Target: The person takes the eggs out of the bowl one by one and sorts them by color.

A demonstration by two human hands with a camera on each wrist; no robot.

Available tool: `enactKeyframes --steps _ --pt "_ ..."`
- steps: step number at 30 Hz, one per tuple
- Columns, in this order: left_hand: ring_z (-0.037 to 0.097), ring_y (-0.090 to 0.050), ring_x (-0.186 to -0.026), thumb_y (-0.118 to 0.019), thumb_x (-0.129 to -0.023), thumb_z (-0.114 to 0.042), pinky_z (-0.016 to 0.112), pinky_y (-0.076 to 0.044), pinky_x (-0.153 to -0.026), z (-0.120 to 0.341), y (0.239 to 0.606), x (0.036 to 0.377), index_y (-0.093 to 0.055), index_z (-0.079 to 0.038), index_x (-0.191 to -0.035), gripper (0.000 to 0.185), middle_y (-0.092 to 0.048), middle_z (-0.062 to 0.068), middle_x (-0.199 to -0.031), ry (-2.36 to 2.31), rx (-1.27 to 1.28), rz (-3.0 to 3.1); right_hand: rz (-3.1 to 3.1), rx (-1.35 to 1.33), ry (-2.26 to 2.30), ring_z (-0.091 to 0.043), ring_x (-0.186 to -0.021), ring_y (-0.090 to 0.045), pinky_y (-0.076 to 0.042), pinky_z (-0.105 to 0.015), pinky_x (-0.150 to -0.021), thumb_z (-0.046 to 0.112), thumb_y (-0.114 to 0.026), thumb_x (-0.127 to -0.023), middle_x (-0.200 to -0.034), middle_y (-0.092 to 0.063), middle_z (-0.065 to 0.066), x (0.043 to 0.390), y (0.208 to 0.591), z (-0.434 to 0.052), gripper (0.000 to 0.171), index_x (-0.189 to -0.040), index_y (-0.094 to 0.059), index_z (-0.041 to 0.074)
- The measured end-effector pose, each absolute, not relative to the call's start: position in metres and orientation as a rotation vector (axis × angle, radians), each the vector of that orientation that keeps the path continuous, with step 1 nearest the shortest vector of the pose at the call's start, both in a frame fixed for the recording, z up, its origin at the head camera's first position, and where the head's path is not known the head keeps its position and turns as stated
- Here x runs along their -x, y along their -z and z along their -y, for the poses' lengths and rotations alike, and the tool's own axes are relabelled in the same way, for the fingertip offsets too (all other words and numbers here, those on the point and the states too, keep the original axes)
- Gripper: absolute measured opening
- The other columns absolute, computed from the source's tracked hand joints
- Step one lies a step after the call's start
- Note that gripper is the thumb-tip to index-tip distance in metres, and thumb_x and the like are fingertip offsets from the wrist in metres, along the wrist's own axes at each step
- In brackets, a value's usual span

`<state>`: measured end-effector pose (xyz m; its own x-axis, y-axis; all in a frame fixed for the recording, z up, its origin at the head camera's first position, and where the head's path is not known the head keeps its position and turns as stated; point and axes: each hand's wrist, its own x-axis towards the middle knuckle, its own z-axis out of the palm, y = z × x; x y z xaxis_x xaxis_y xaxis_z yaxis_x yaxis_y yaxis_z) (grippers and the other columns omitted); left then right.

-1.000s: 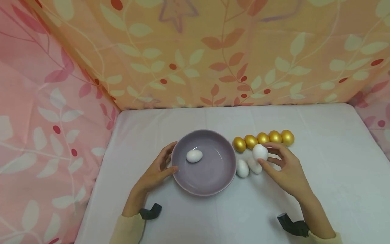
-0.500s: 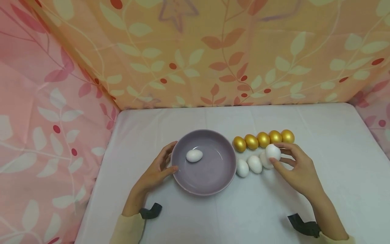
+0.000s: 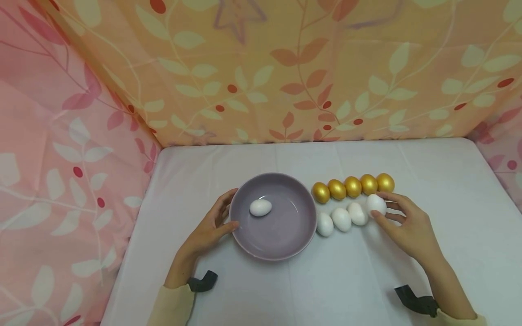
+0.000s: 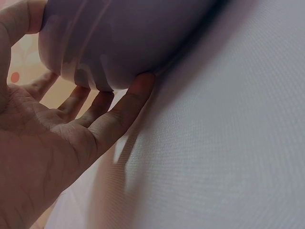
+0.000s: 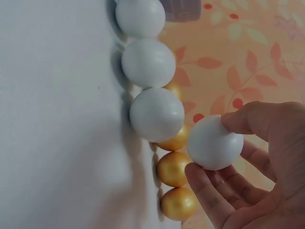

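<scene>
A round purple bowl (image 3: pixel 273 240) stands on the table with one white egg (image 3: pixel 260 208) lying in it. My left hand (image 3: pixel 212 222) grips the bowl's left side, thumb at the rim; in the left wrist view its fingertips touch the outer wall low down. Between thumb and fingers my right hand (image 3: pixel 409 224) pinches another white egg (image 5: pixel 214 142), which in the right wrist view is held off the table, close beside the end of the white row. That row has three white eggs (image 3: pixel 341 219), the first close to the bowl's right side.
Behind the white eggs runs a row of several golden eggs (image 3: pixel 352 186). A white cloth (image 3: pixel 326 285) covers the table. Flowered fabric (image 3: pixel 253 90) hangs along its back edge, and pink fabric (image 3: pixel 69 181) along the left.
My right hand has carried its white egg rightward along the row, uncovering the white eggs behind it, and come lower at the row's end. The left hand and bowl have stayed put.
</scene>
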<state>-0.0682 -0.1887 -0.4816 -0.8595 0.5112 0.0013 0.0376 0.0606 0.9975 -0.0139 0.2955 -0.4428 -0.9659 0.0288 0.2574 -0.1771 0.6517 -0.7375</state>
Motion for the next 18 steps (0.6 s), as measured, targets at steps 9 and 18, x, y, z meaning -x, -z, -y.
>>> enactKeyframes --steps 9,18 --pt "0.023 -0.031 -0.159 -0.074 -0.099 -0.012 0.012 -0.027 -0.122 0.187 0.479 0.067 -0.027 -0.023 -0.167 0.083 -0.031 0.009 -0.172 -1.857 -0.543 -1.99 2.711 -0.096 -1.154 0.025 -0.105 -0.051 -0.048 0.001 -0.08 0.005 -0.084 -0.089 -0.131 -0.068 -0.022 0.018 0.448 -0.304 0.05 -0.135 -0.064 0.001" --pt "0.035 -0.022 -0.164 -0.073 -0.099 -0.011 0.011 -0.029 -0.121 0.188 0.479 0.066 -0.025 -0.025 -0.167 0.084 -0.029 0.009 -0.172 -1.858 -0.515 -1.97 2.797 -0.069 -1.091 0.026 -0.103 -0.045 -0.045 0.003 -0.078 0.01 -0.084 -0.09 -0.127 -0.068 -0.025 0.02 0.455 -0.307 0.05 -0.134 -0.062 0.0"
